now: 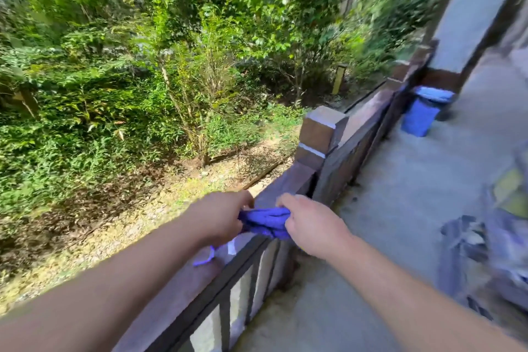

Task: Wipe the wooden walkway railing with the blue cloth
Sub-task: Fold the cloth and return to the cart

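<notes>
Railing point(183, 280), wooden, brown top rail with dark balusters below; runs from the near lower left away toward a square post point(321, 134), then on beside the concrete walkway point(400, 180). Taken as landmark for all entries.

Blue cloth point(264, 221): bunched into a wad, held over the top rail just short of the post; a loose strand and a white tag hang from it onto the rail. Whether the wad itself touches the wood cannot be told.

Left hand point(220, 218): on the garden side of the railing, closed on one end of the cloth.

Right hand point(310, 223): on the walkway side of the railing, closed on the other end of the cloth.

Blue bin point(423, 111): on the walkway, against the railing well beyond the post.

Shrubs point(171, 66): garden side of the railing, not involved.

Step in hand, as judged: gathering or folding the cloth into a pad, wiping stroke not yet begun. Next move calls for pressing the pad flat onto the top rail with one hand and drawing it along the rail's length, keeping the loose strand tucked clear.
</notes>
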Demonstrator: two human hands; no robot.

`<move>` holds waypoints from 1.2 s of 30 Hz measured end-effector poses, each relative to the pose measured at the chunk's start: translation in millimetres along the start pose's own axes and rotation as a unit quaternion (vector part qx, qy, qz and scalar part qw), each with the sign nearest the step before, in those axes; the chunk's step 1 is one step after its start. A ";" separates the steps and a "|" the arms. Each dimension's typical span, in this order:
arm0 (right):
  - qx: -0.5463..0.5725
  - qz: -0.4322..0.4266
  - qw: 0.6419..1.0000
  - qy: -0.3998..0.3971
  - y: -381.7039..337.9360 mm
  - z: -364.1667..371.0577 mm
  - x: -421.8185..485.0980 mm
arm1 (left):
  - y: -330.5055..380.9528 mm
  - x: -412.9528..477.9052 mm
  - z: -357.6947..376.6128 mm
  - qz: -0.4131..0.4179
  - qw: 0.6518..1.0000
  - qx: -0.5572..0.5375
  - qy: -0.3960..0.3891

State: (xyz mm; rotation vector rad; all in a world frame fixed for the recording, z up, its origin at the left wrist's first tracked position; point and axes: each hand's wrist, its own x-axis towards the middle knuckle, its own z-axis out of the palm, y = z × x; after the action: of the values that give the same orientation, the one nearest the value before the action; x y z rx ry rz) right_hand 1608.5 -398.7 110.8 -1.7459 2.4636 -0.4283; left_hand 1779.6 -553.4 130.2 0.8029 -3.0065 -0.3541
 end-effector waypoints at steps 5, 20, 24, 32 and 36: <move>-0.003 0.098 0.995 0.022 65.8 -28.1 -33.3 | 68.1 57.9 8.1 0.077 0.996 0.022 -0.025; 0.018 0.209 0.975 0.070 345.1 -123.3 -99.9 | 324.8 255.1 41.0 0.269 0.961 0.024 -0.056; 0.024 0.235 0.965 0.110 406.9 -146.2 -102.0 | 380.6 308.6 44.1 0.306 0.949 0.053 -0.058; 0.016 0.274 0.952 0.135 505.5 -171.1 -77.5 | 447.9 418.5 56.6 0.350 0.935 0.039 -0.035; -0.001 0.318 0.939 0.133 556.0 -176.5 -51.0 | 466.9 485.6 69.4 0.396 0.917 0.016 -0.032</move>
State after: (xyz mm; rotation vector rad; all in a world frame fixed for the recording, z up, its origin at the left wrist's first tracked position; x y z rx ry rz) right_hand 1078.5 -149.8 120.2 -0.8328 3.0100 -0.6128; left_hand 1123.9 -384.5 141.4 -0.4633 -3.0645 -0.2943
